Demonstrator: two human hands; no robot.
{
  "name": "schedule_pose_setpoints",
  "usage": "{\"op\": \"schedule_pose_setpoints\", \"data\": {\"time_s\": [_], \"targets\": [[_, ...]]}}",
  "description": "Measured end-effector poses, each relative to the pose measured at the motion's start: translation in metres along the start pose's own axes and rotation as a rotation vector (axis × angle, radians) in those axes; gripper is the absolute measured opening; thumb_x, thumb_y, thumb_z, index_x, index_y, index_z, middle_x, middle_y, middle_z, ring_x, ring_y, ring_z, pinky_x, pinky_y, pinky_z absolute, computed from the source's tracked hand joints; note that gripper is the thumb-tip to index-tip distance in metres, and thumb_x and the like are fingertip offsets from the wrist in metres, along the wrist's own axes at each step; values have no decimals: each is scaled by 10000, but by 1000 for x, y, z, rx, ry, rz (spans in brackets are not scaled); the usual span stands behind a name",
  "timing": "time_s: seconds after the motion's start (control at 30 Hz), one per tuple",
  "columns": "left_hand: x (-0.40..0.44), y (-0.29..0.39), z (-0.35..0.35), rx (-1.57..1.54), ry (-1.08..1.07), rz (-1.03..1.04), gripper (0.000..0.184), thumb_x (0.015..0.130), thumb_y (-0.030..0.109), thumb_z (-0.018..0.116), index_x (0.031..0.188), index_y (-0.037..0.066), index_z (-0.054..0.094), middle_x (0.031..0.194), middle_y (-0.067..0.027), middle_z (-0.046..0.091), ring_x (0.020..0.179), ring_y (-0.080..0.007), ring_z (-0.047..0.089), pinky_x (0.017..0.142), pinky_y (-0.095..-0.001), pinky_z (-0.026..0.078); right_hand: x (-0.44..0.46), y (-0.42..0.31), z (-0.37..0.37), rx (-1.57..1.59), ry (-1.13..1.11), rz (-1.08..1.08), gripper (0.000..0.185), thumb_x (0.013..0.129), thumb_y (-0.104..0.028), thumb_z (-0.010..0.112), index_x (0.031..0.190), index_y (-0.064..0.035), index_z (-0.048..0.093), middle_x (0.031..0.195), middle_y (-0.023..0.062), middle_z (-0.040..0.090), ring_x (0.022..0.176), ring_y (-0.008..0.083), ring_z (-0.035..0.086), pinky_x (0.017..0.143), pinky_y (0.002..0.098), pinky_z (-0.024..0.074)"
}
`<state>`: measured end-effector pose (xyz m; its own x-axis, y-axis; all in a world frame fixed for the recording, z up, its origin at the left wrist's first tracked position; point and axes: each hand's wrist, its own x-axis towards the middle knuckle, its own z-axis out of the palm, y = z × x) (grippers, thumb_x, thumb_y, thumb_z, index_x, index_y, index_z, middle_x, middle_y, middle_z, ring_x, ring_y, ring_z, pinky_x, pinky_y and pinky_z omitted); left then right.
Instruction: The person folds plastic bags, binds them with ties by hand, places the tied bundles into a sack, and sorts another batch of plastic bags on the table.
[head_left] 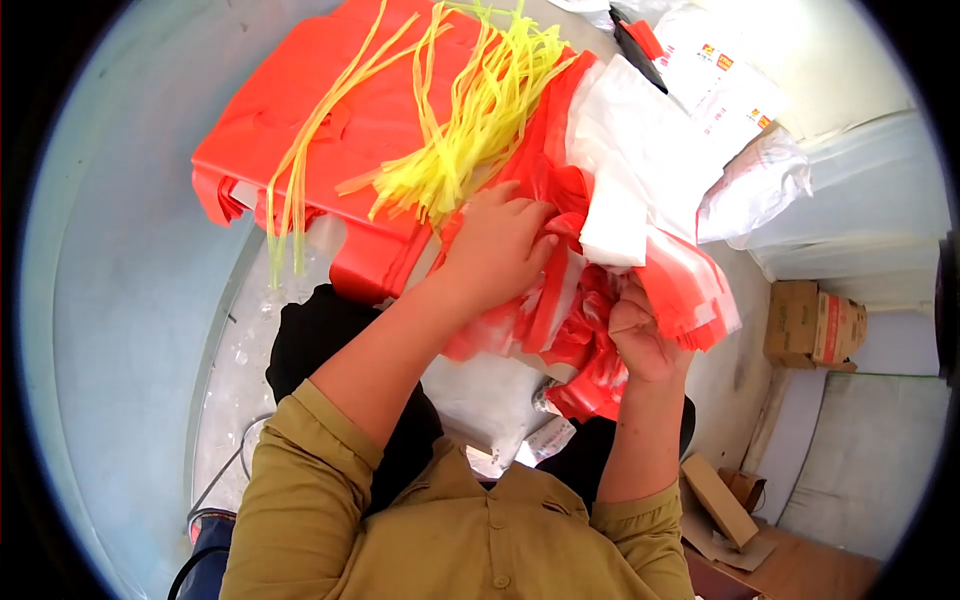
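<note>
My left hand (pixel 498 240) lies over a bunched pile of red and white plastic film (pixel 560 300), fingers curled into the red folds. On the other side, my right hand (pixel 642 338) is closed among the same folds, under the hanging edge of a layered red and white stack of plastic sheets (pixel 685 285); its fingertips are partly hidden. White film (pixel 625 150) drapes above both hands. A bundle of thin yellow plastic strips (pixel 470 130) lies just beyond my left hand, on a large red plastic-covered stack (pixel 290 130).
White printed bags (pixel 715 85) lie at the upper right, with a crumpled white bag (pixel 760 185) below them. Cardboard boxes (pixel 795 325) stand by the right wall. A flat carton (pixel 720 500) and a cable (pixel 225 470) lie lower down.
</note>
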<state>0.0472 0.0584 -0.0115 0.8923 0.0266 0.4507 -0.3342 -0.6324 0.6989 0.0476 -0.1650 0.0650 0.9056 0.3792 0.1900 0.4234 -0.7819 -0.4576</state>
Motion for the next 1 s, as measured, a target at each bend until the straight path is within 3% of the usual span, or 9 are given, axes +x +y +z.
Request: {"op": "schedule_pose_setpoints", "data": {"time_s": [0.17, 0.27, 0.37, 0.4, 0.47, 0.6, 0.8, 0.9, 1.0], "targets": [[0, 7, 0, -13, 4, 4, 333, 888, 219, 643, 1149, 18, 595, 1012, -179, 686, 1095, -410, 571, 923, -473, 465, -6, 7, 5, 217, 23, 47, 383, 958, -235, 621, 1251, -2, 542, 1093, 107, 621, 848, 168, 580, 733, 294, 487], [-1, 11, -1, -202, -132, -123, 338, 892, 222, 634, 1144, 15, 545, 1022, -226, 667, 1077, -432, 572, 901, -492, 466, -19, 17, 18, 831, 37, 215, 434, 950, -250, 646, 1287, 4, 541, 1152, 129, 631, 935, 197, 617, 807, 325, 521], [-2, 9, -1, -314, -195, -159, 346, 908, 239, 610, 1143, 9, 500, 1038, -266, 643, 1066, -452, 570, 885, -508, 464, -28, 34, 31, 1496, 18, 525, 487, 942, -264, 671, 1323, 9, 540, 1211, 152, 641, 1022, 227, 655, 881, 355, 555], [-2, 10, -3, -313, -210, -156, 347, 915, 246, 601, 1142, 7, 492, 1044, -274, 636, 1061, -456, 568, 883, -512, 462, -31, 32, 29, 1572, 13, 634, 504, 940, -269, 679, 1335, 11, 540, 1231, 159, 645, 1052, 236, 667, 905, 365, 567], [-1, 11, -5, -313, -219, -141, 345, 925, 259, 585, 1133, 4, 481, 1051, -284, 629, 1056, -460, 565, 881, -516, 459, -37, -3, 17, 1543, 26, 849, 552, 923, -243, 695, 1366, 23, 501, 1257, 163, 634, 1065, 253, 667, 917, 384, 565], [-1, 16, -7, -318, -228, -174, 339, 935, 274, 573, 1109, 1, 472, 1046, -291, 630, 1042, -470, 561, 877, -521, 456, -49, -20, 20, 1297, -57, 723, 553, 947, -187, 613, 1432, 7, 431, 1396, 141, 544, 1257, 248, 555, 1071, 405, 456], [1, 28, -20, -318, -259, -233, 353, 963, 290, 543, 1157, 8, 456, 968, -283, 650, 946, -470, 606, 809, -522, 478, -50, -13, 45, 1262, 80, 723, 536, 1032, -304, 504, 1458, 6, 400, 1440, 127, 517, 1301, 249, 519, 1109, 422, 416], [-2, 30, -22, -373, -257, -257, 384, 978, 299, 526, 1224, 16, 442, 949, -283, 658, 923, -461, 629, 787, -520, 485, -43, -17, 50, 1436, 199, 817, 551, 1054, -380, 479, 1455, -9, 409, 1445, 118, 516, 1287, 254, 532, 1088, 431, 437], [-1, 31, -24, -393, -263, -256, 424, 984, 305, 520, 1282, 18, 429, 968, -291, 662, 942, -461, 635, 794, -521, 485, -40, -20, 50, 1543, 135, 841, 565, 1060, -431, 455, 1452, -26, 417, 1440, 113, 522, 1272, 255, 544, 1058, 439, 464]]}}
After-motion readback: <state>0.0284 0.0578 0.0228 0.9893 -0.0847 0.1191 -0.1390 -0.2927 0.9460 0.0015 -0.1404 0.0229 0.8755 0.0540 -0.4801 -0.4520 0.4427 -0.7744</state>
